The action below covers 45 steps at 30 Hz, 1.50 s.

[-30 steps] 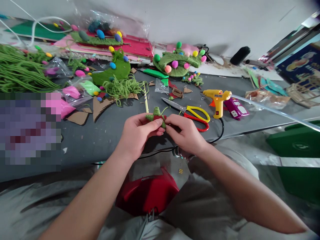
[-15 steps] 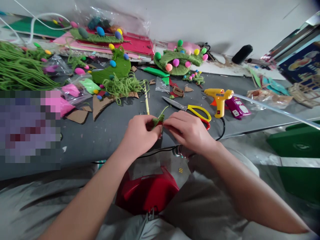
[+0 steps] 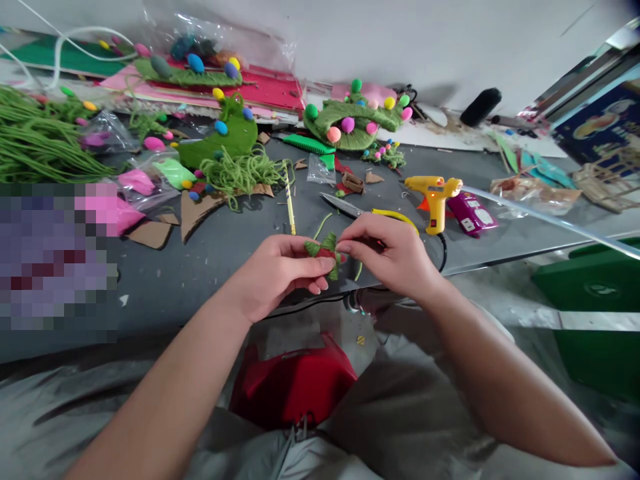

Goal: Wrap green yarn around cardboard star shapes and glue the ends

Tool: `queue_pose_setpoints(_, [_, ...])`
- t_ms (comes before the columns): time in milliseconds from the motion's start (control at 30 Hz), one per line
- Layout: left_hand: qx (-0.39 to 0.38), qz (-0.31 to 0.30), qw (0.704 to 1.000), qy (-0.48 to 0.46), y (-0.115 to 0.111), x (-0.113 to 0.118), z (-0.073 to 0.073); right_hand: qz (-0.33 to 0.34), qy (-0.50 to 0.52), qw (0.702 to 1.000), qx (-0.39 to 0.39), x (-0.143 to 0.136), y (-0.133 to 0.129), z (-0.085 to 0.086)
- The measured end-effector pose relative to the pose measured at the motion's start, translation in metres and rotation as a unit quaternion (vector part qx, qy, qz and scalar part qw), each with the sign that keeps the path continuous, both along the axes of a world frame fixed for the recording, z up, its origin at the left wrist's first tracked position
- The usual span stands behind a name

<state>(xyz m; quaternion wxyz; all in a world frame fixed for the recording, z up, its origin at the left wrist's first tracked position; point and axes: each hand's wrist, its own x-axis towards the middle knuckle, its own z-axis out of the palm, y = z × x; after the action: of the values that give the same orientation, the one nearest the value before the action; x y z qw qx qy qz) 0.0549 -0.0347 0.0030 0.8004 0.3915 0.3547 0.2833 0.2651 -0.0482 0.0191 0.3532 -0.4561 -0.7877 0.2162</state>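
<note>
Between thumb and fingers, my left hand holds a small red piece wrapped with green yarn. My right hand is closed in a pinch at the piece's right edge, by the wrapped yarn. A loose yarn end sticks up behind the piece, and another strand hangs below it. Past my right hand lie scissors with yellow and red handles, partly covered by that hand. A yellow glue gun stands to the right, its red switch lit. A pale patterned stick lies beyond my left hand.
Green yarn is heaped at the left. Green wrapped shapes with coloured balls lie along the back. Cardboard scraps and a purple packet are on the table. A black cable runs along the front edge, above a red stool.
The wrapped piece has turned, showing more of its red face and several green bands. My right hand has lifted slightly and now covers more of the scissors.
</note>
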Motion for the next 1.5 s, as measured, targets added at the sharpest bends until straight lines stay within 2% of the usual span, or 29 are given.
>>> queue_pose_setpoints(133, [-0.019,0.03,0.997,-0.065,0.0,0.001,-0.001,0.005,0.019,1.0,-0.009,-0.006,-0.001,-0.004])
queue_pose_setpoints(233, [-0.012,0.06,0.995,-0.075,0.0,0.004,-0.001,0.018,0.026,0.999,-0.016,-0.01,-0.001,-0.008])
queue_pose_setpoints(433, [0.011,0.139,0.989,-0.049,0.001,0.012,-0.002,0.024,-0.003,1.0,-0.006,-0.012,-0.004,-0.015])
queue_pose_setpoints(633, [0.045,0.2,0.978,0.03,0.004,0.014,-0.008,0.035,-0.116,0.992,0.022,-0.008,-0.005,-0.016])
queue_pose_setpoints(700, [0.073,0.196,0.975,0.076,0.004,0.013,-0.008,0.048,-0.154,0.986,0.037,-0.006,-0.003,-0.013])
queue_pose_setpoints(767, [0.131,0.172,0.967,0.136,0.004,0.012,-0.008,0.061,-0.186,0.979,0.049,-0.005,-0.002,-0.008])
queue_pose_setpoints(867, [0.231,0.121,0.939,0.224,0.003,0.009,-0.008,0.075,-0.216,0.971,0.068,-0.005,0.001,-0.003])
queue_pose_setpoints(933, [0.257,0.096,0.928,0.252,0.003,0.008,-0.008,0.078,-0.218,0.97,0.078,-0.005,0.002,-0.001])
queue_pose_setpoints(1067, [0.207,0.06,0.95,0.226,0.002,0.007,-0.006,0.068,-0.18,0.979,0.073,-0.003,0.004,0.0])
queue_pose_setpoints(1200, [0.146,0.034,0.971,0.187,0.002,0.006,-0.002,0.058,-0.101,0.992,0.051,0.001,0.005,0.002])
queue_pose_setpoints(1333, [0.125,0.02,0.979,0.159,0.001,0.005,0.001,0.04,-0.051,0.998,0.015,0.005,0.007,0.004])
queue_pose_setpoints(1500, [0.118,0.013,0.98,0.157,0.0,0.008,-0.002,0.062,-0.054,0.996,-0.018,0.013,0.01,0.008])
